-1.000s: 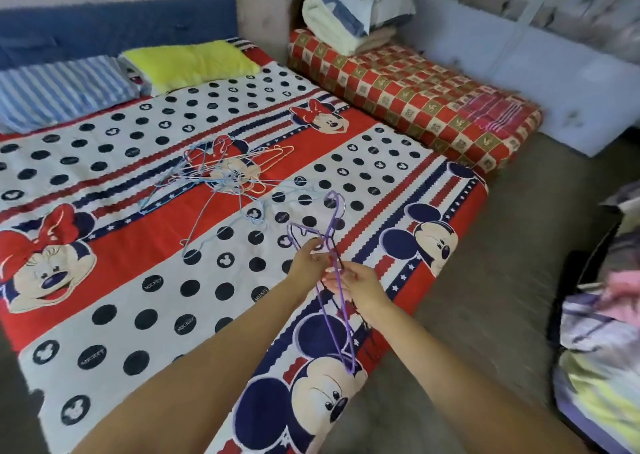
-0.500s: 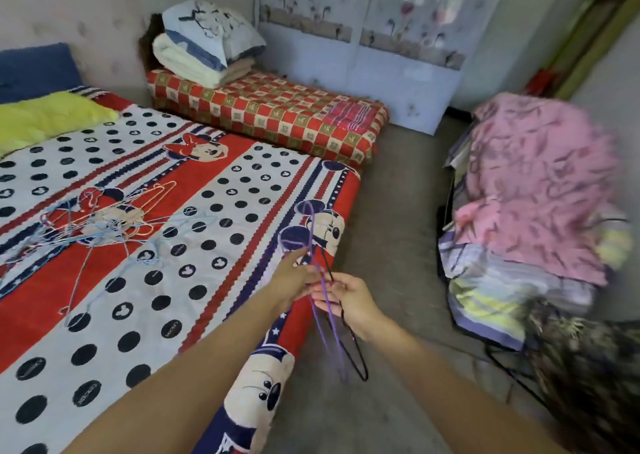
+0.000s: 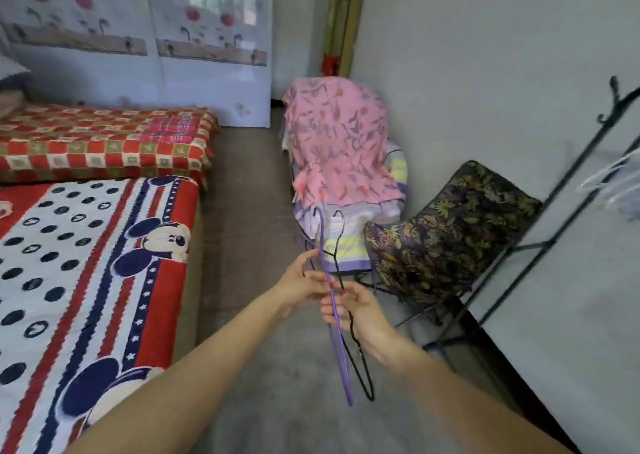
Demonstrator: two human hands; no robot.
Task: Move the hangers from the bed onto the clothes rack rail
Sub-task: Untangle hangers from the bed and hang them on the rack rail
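Hangers: You hold two wire hangers, a purple hanger [image 3: 343, 367] and a black hanger [image 3: 362, 353]. They are in the air above the floor in the middle of the scene, hooks up and far, long bodies hanging down toward you.
Left hand: Your left hand [image 3: 303, 285] pinches the purple hanger just below its neck, with the forefinger lifted.
Right hand: Your right hand [image 3: 356, 310], just beside the left, curls round the black hanger, and the purple wire crosses its fingers. The two hands are close together, almost touching.
Bed: The bed [image 3: 104, 280] lies to the left. The part in view shows no hangers, and the rest is out of frame.
Rack: The black clothes rack [image 3: 578, 157] stands at the right against the wall, with white hangers [image 3: 609, 176] on it at the right edge. The rail itself is cut off by the frame.
Step in hand: I judge this to be the carry. These two hangers are off the bed and not on the rail.
Next move calls for: Turn further right until the rail is in view and keep the hooks uppermost. The two wires look crossed, so part them before hanging and set each hook over the rail beside the white ones.
Watch: The leaf-patterned folding chair [image 3: 450, 235] stands between you and the rack, with a pink-draped chair [image 3: 339, 148] farther off. Carry the long hanging ends clear of both.
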